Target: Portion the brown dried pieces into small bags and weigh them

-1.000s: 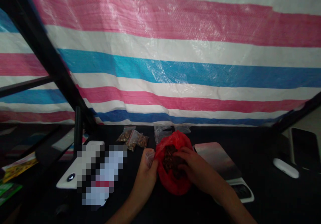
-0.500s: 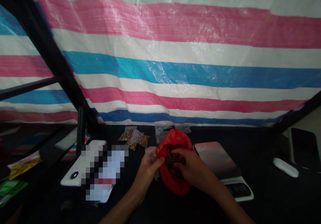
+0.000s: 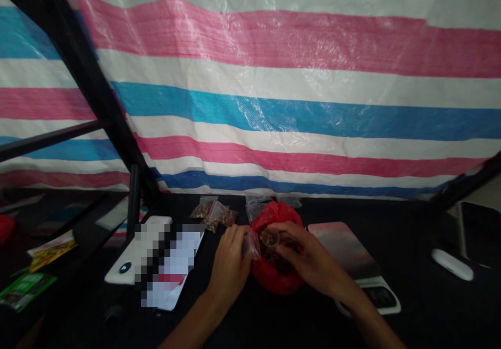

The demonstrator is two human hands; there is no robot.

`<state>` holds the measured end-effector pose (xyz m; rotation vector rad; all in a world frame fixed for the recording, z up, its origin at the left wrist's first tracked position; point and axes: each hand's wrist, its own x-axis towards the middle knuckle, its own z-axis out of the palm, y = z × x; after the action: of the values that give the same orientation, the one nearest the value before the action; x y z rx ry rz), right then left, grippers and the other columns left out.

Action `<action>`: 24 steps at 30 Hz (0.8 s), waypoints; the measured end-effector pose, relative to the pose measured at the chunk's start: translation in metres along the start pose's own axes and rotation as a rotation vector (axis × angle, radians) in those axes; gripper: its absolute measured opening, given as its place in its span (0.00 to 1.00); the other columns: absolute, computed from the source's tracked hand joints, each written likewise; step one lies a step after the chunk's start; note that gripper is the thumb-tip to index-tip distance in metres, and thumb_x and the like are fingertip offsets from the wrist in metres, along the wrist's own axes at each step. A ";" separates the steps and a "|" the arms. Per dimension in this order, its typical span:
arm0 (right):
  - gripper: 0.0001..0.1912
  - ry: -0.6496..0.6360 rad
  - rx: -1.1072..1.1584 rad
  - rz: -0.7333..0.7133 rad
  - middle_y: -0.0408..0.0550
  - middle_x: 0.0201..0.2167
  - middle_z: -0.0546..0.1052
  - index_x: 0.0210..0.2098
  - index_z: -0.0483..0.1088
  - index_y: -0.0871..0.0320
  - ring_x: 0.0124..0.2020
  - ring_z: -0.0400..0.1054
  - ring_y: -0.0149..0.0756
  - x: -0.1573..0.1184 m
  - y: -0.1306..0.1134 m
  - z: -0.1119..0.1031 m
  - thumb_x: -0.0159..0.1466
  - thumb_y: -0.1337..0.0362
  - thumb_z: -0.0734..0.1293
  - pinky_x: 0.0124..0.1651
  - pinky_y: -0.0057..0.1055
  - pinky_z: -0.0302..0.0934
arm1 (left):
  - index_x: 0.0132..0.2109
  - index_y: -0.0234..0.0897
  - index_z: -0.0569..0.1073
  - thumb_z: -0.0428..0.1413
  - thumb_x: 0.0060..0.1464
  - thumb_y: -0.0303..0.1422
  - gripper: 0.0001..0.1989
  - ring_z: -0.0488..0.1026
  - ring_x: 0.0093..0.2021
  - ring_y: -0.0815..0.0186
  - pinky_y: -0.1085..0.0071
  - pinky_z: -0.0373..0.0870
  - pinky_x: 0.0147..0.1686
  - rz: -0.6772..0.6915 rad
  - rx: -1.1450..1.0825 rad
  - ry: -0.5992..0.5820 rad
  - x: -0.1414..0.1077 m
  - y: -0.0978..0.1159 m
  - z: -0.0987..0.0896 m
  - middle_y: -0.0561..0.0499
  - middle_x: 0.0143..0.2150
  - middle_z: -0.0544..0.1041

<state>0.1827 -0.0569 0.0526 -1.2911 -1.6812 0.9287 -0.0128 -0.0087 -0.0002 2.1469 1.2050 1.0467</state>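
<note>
Over the mouth of a red plastic bag (image 3: 276, 282), the right hand (image 3: 311, 252) has its grip closed, thumb and fingers curled, on a small clear cup (image 3: 270, 237) that holds brown pieces. More of these lie deeper in the bag, dim in shadow. Just beside the bag's left edge, the left hand (image 3: 231, 257) has its grip pinched on a clear plastic pouch (image 3: 252, 244), whose open end faces the cup; the two look close, but whether they touch I cannot tell.

Behind the left hand lie filled pouches (image 3: 213, 213), overlapping in a cluster, and behind the red bag some flat clear bags (image 3: 256, 205). All rest on a black surface (image 3: 305, 328). Right of the red bag is a pink-and-grey flat panel (image 3: 340, 244), partly hidden by the right forearm; farther right, a white rounded case (image 3: 452, 264). Left of the hands lies a white device (image 3: 121, 263), partly pixelated. A striped sheet (image 3: 274, 114) hangs behind.
</note>
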 end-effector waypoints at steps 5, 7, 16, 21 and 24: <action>0.22 -0.038 -0.205 -0.023 0.48 0.52 0.74 0.55 0.73 0.50 0.52 0.70 0.39 -0.002 -0.009 0.011 0.64 0.73 0.64 0.60 0.39 0.64 | 0.44 0.39 0.73 0.54 0.51 0.23 0.13 0.71 0.44 0.53 0.58 0.67 0.44 0.052 0.135 -0.046 -0.001 0.008 -0.001 0.46 0.42 0.76; 0.23 -0.041 -0.262 -0.048 0.48 0.54 0.72 0.56 0.72 0.49 0.53 0.70 0.38 -0.003 -0.009 0.015 0.64 0.74 0.64 0.60 0.39 0.63 | 0.45 0.39 0.74 0.55 0.49 0.22 0.15 0.71 0.44 0.53 0.57 0.66 0.44 0.072 0.159 -0.052 -0.001 0.011 -0.002 0.46 0.42 0.77; 0.18 -0.091 -0.346 -0.172 0.49 0.55 0.73 0.55 0.71 0.50 0.56 0.68 0.39 -0.003 -0.008 0.019 0.69 0.71 0.62 0.62 0.38 0.61 | 0.46 0.39 0.75 0.54 0.54 0.23 0.14 0.73 0.45 0.55 0.58 0.66 0.44 -0.014 0.137 -0.019 -0.003 0.011 -0.001 0.47 0.44 0.80; 0.13 -0.055 -0.295 -0.129 0.47 0.49 0.76 0.50 0.71 0.52 0.50 0.71 0.37 0.000 -0.004 0.023 0.69 0.71 0.63 0.57 0.33 0.64 | 0.42 0.40 0.75 0.53 0.59 0.26 0.08 0.73 0.44 0.55 0.59 0.65 0.43 -0.002 0.119 -0.096 -0.003 0.010 0.000 0.47 0.42 0.79; 0.12 -0.011 -0.284 -0.237 0.47 0.48 0.75 0.43 0.72 0.53 0.51 0.69 0.36 -0.002 -0.002 0.027 0.70 0.74 0.60 0.57 0.33 0.63 | 0.44 0.40 0.75 0.52 0.59 0.26 0.09 0.72 0.46 0.55 0.59 0.64 0.44 0.037 0.096 -0.135 -0.003 0.012 -0.001 0.46 0.43 0.78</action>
<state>0.1574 -0.0611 0.0426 -1.2320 -1.9776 0.5730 -0.0085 -0.0170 0.0072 2.2815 1.1784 0.8593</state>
